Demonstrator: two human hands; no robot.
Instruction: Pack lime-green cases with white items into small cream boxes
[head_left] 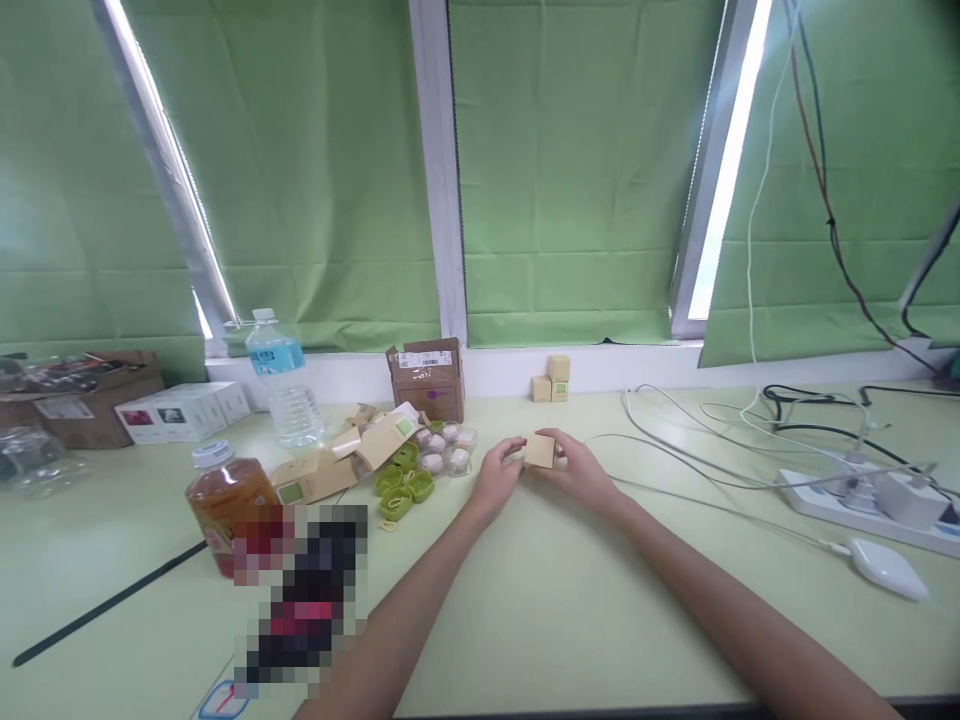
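A small plain cardboard box (539,451) is between my two hands over the middle of the table. My right hand (582,472) grips its right side, fingers along the upper edge and thumb below. On the other side, my left hand (498,477) is closed with its fingertips at the box's left edge. Just left of my left hand lie clear plastic packs of round pale pieces (450,447), green plastic cups (403,482) and opened cardboard sleeves (375,440). Three similar small boxes (553,384) are stacked at the back by the wall.
An amber drink bottle (232,510), a water bottle (286,385) and white boxes (187,410) stand left. A brown carton (429,382) is at the back. Cables, a power strip (870,500) and a white charger (887,568) lie right. A blurred-out patch (311,590) covers something front left.
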